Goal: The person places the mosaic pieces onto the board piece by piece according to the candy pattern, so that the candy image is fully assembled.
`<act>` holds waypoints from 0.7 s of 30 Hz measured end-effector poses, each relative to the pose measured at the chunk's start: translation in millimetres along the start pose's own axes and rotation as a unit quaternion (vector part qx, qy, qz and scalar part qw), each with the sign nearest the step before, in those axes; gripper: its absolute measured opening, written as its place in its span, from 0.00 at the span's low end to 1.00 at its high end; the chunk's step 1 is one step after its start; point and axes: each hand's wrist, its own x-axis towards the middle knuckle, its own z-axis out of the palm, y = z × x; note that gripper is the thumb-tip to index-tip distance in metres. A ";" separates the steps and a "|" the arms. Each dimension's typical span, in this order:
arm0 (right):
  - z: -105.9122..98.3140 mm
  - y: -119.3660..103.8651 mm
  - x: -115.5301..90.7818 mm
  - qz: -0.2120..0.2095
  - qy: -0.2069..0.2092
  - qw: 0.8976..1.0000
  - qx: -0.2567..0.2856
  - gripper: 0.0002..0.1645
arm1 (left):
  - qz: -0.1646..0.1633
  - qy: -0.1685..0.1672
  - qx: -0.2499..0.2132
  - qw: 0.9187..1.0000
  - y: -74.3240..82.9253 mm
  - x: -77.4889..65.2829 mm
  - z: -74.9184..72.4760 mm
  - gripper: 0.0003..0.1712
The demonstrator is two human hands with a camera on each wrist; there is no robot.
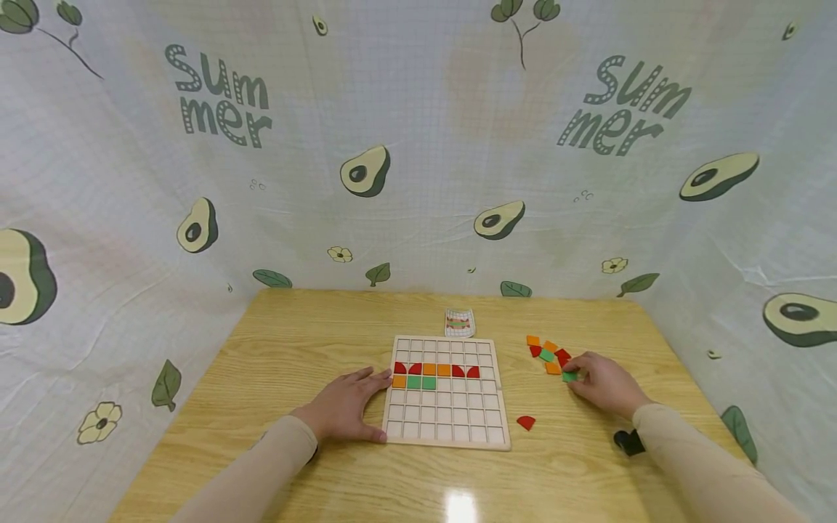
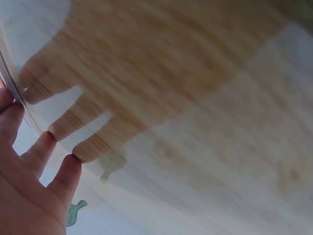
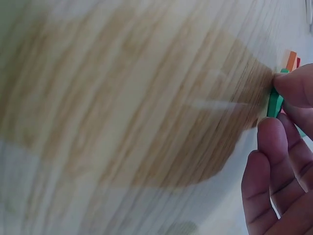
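Note:
A wooden grid board [image 1: 445, 428] lies on the table. One of its rows bears red quarter-circle tiles at both ends with orange squares between them; the row below has an orange square [image 1: 399, 381] and two green squares [image 1: 429, 382]. At the board's left edge rests my left hand [image 1: 346, 407], fingers and thumb spread, fingertips touching the rim. On the right, my right hand [image 1: 604, 385] pinches a green square tile [image 3: 275, 102] between thumb and fingers, beside a loose group of orange, red and green tiles [image 1: 546, 354].
A small pattern card [image 1: 460, 323] with a printed grid lies behind the board. One red quarter-circle tile [image 1: 526, 422] sits alone right of the board. A black object [image 1: 629, 442] is by the right wrist. Printed cloth [image 1: 418, 145] surrounds the table's back and sides.

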 end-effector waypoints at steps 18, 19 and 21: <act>4.0 7.4 1.6 -0.004 -0.002 1.000 0.019 0.13 | 0.002 0.003 -0.001 1.000 0.1 -0.1 -0.4 0.61; 4.0 7.2 1.7 -0.006 -0.002 1.000 0.022 0.12 | 0.001 0.003 -0.001 1.000 0.0 0.0 -0.2 0.62; 3.9 6.4 2.1 -0.009 -0.003 1.000 0.029 0.12 | 0.001 0.003 -0.001 1.000 -0.2 0.0 0.1 0.62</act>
